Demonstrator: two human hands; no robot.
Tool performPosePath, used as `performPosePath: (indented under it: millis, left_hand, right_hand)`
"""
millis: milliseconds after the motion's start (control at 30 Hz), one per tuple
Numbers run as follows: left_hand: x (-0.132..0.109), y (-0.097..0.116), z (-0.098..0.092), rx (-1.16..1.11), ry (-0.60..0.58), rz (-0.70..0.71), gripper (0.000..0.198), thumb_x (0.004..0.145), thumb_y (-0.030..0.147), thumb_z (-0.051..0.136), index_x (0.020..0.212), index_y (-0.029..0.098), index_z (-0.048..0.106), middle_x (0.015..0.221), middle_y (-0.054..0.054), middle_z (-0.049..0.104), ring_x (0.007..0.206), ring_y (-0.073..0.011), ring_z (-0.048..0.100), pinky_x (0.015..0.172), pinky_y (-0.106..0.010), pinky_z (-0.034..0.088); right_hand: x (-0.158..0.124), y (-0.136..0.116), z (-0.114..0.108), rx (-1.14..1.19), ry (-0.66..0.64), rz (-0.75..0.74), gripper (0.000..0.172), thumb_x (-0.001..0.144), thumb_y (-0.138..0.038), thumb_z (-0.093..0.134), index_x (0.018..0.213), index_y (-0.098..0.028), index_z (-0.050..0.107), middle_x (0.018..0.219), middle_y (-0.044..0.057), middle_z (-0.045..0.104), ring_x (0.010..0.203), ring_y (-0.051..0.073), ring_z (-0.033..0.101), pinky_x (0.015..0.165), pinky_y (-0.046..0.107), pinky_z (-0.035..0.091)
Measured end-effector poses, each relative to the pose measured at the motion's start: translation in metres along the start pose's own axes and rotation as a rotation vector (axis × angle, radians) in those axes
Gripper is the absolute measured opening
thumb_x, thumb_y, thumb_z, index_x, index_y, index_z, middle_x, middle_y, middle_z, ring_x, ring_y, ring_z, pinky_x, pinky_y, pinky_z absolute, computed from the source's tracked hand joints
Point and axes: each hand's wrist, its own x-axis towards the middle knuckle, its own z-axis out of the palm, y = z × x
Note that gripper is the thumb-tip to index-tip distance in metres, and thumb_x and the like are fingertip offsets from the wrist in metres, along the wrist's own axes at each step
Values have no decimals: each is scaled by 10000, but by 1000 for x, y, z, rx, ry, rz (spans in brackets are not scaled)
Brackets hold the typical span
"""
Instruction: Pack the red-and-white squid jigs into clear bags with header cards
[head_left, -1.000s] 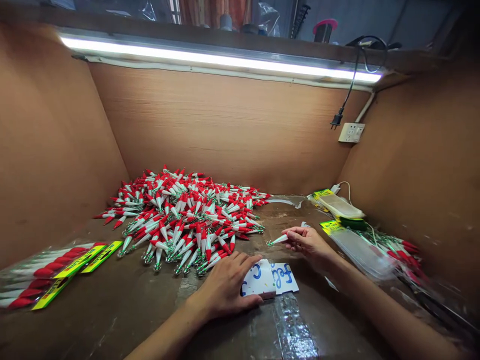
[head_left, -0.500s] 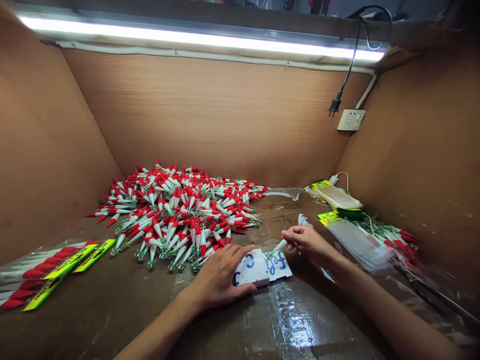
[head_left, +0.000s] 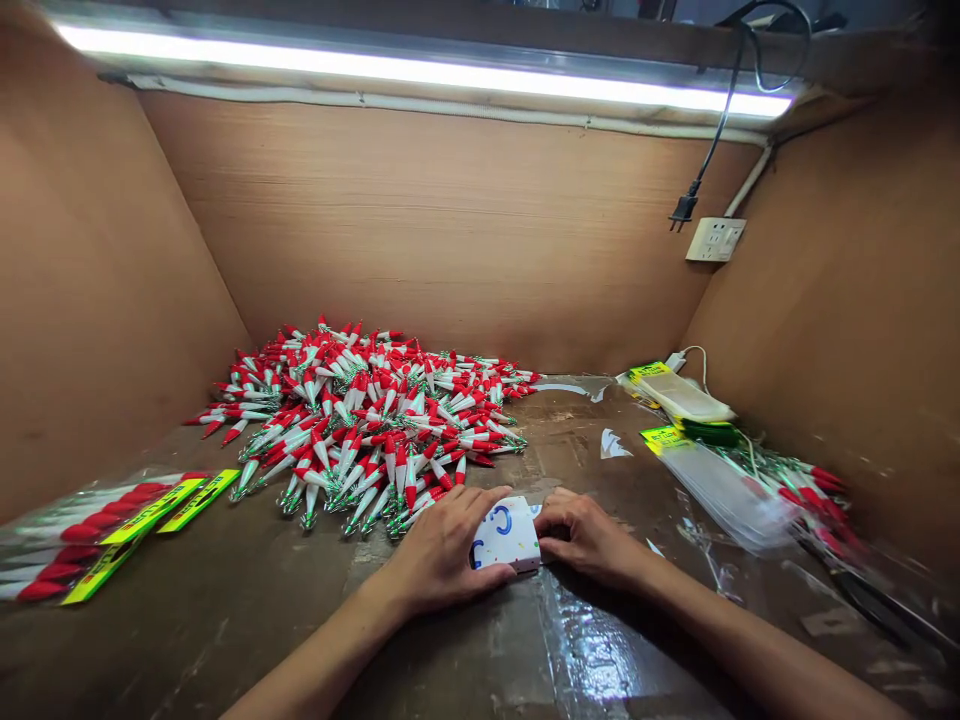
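My left hand (head_left: 442,550) is closed round the left part of a small white cardboard box (head_left: 511,535) with blue lettering, pressing it on the table. At the box's right end is my right hand (head_left: 589,538), its fingers bent together and partly hidden behind the edge. Whatever those fingers hold does not show. Just beyond my left hand lies a large heap of red-and-white fishing lures (head_left: 375,420) with green-tinted hooks at their ends.
At left lie clear packs of lures (head_left: 105,525) with yellow-green header cards. On the right are empty clear bags (head_left: 720,490), more lures (head_left: 817,490) and dark-handled scissors (head_left: 870,600). A black plug (head_left: 684,207) hangs near the wall socket (head_left: 716,240). Cardboard walls enclose the table.
My right hand has moved left and down to the box's end. The lure it held is now out of sight, and the box's lettered flap is mostly covered. My left hand keeps its hold.
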Motion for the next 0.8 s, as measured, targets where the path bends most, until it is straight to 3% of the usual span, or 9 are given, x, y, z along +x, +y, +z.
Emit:
performPosePath:
  millis: [300, 400, 467, 533, 633, 700, 800]
  left_hand:
    - [-3, 1, 0, 38, -51, -9, 804, 756, 530, 741, 1446, 284, 410, 1198, -84, 600, 1091, -312, 570, 927, -426, 483]
    - [-5, 1, 1, 52, -46, -10, 813, 753, 534, 745, 1450, 293, 405, 1210, -83, 589, 1089, -310, 565, 934, -425, 480]
    - [-6, 1, 1, 56, -41, -8, 825, 748, 543, 750, 1454, 298, 398, 1218, -80, 583, 1091, -308, 562, 941, -425, 478]
    - [-7, 2, 1, 62, -44, 0, 852, 734, 557, 759, 1457, 295, 393, 1213, -79, 581, 1090, -308, 558, 945, -428, 478]
    - [-6, 3, 0, 84, -47, 11, 856, 722, 607, 756, 1440, 285, 417, 1227, -89, 566, 1112, -322, 544, 952, -445, 477]
    - [-6, 4, 0, 93, -41, 19, 838, 727, 646, 738, 1419, 279, 441, 1249, -97, 554, 1130, -329, 534, 956, -452, 476]
    - [-7, 4, -1, 92, -41, 29, 852, 718, 672, 732, 1413, 268, 448, 1239, -100, 557, 1124, -331, 531, 966, -460, 470]
  right_hand:
    - [0, -3, -16, 5, -220, -145, 151, 937, -292, 646, 877, -214, 760, 928, 41, 679, 919, 191, 595, 836, 287, 430]
    - [-1, -8, -33, 90, -304, -116, 164, 906, -323, 673, 991, -216, 765, 1063, 54, 690, 994, 206, 612, 887, 291, 440]
    - [7, -10, -47, 133, -341, -32, 228, 918, -356, 639, 1043, -205, 756, 1015, 50, 711, 912, 197, 631, 807, 273, 459]
    - [26, -14, -57, 113, -308, 42, 286, 943, -400, 578, 982, -180, 755, 860, 29, 707, 751, 168, 602, 667, 246, 430]
    - [78, -27, -60, 3, -157, 25, 380, 954, -455, 523, 833, -154, 722, 681, -14, 593, 613, 122, 467, 566, 230, 325]
    - [123, -39, -52, -88, -54, 32, 410, 957, -453, 494, 757, -147, 679, 628, -29, 503, 585, 107, 392, 543, 230, 275]
    - [183, -55, -33, -187, -30, 97, 445, 931, -441, 522, 604, -147, 594, 546, -34, 400, 538, 100, 324, 514, 250, 218]
